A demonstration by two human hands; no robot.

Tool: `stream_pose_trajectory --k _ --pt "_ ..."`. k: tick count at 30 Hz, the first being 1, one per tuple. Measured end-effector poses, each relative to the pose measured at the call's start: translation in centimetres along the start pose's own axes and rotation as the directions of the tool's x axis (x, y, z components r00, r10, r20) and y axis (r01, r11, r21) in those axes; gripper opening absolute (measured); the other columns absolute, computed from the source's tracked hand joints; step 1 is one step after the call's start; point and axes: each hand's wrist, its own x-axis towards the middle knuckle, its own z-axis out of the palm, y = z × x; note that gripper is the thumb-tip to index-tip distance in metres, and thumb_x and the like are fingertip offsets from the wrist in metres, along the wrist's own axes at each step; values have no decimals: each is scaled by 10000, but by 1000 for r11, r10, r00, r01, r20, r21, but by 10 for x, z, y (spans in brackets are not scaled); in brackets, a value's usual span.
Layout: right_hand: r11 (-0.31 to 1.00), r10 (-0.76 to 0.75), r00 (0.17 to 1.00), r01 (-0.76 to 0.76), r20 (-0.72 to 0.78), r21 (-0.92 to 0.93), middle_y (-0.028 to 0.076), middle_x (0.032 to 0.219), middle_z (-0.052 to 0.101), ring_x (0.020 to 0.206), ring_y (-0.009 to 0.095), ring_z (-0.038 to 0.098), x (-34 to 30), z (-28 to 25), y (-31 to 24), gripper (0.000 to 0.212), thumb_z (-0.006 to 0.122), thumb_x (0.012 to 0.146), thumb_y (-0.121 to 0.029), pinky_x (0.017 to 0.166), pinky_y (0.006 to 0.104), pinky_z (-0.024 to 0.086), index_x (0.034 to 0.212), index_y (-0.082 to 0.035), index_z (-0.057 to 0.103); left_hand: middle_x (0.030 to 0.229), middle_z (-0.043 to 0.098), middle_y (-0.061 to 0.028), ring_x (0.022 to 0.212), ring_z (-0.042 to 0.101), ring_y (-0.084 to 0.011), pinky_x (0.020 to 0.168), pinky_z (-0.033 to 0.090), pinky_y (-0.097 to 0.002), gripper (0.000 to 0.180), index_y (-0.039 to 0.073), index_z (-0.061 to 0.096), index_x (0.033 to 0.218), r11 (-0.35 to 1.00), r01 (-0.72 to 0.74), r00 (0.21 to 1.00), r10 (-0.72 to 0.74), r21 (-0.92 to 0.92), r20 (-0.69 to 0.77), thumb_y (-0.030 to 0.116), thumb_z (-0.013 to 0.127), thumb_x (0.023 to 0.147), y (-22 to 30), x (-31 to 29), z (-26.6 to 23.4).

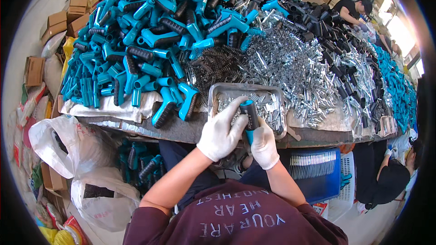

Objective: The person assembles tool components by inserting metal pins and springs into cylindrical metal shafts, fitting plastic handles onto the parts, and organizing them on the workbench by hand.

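Observation:
Both my hands wear white gloves and meet over the table's front edge around a teal-and-black plastic tool handle (pixel 250 114). My right hand (pixel 264 147) wraps its lower part, thumb along the side. At the upper end, my left hand (pixel 222 131) has its thumb and forefinger closed against the handle; its other fingers are partly hidden. The handle stands nearly upright, its round teal end facing up. Right behind it sits a metal tray (pixel 213 97) holding small silvery metal parts (pixel 268 106).
Teal-and-black housings (pixel 154 36) heap high at the back left. Dark springs (pixel 215 66), silvery parts (pixel 290 63) and black tubes (pixel 313 18) pile rightward. Plastic bags (pixel 102 195) stand lower left. A blue bin (pixel 318 195) sits below right. Co-workers (pixel 347 11) are along the table.

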Motion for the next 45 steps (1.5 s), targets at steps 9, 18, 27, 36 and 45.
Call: stream_pose_trajectory --k 9,18,27,36,45 --pt "625 700 680 -731 219 273 23 638 499 403 103 416 30 4 -27 380 449 1007 -411 355 256 320 1166 -72 512 987 677 -122 889 662 -316 745 536 -408 240 133 701 1099 787 -65 985 -46 614 164 205 549 928 -41 36 -58" --pt "426 714 656 -685 246 591 31 655 539 396 125 404 34 -10 7 375 502 978 -490 329 275 282 891 -127 533 1085 626 -162 870 643 -351 734 534 -441 216 103 691 912 595 -246 969 157 765 190 55 620 713 -113 51 -49" --pt "686 511 809 -587 290 430 -15 672 517 467 77 452 20 -13 7 446 467 1008 -469 409 242 380 1278 -124 549 1008 593 -151 948 596 -339 798 508 -436 195 63 607 1008 656 -208 977 175 726 123 68 635 816 -120 47 -49" --pt "816 436 847 -515 305 264 -2 638 510 450 97 479 29 7 -2 515 505 992 -454 413 279 401 1351 -86 529 993 641 -140 828 651 -327 705 520 -438 227 73 583 1141 656 7 966 191 755 -175 103 572 917 -99 70 -97" --pt "858 469 841 -507 271 88 76 835 644 718 139 610 20 -10 -2 502 519 982 -393 644 319 505 1333 -34 539 946 623 -92 795 617 -153 697 510 -287 274 13 508 1184 993 104 971 -88 -61 223 -6 578 919 3 72 -26"
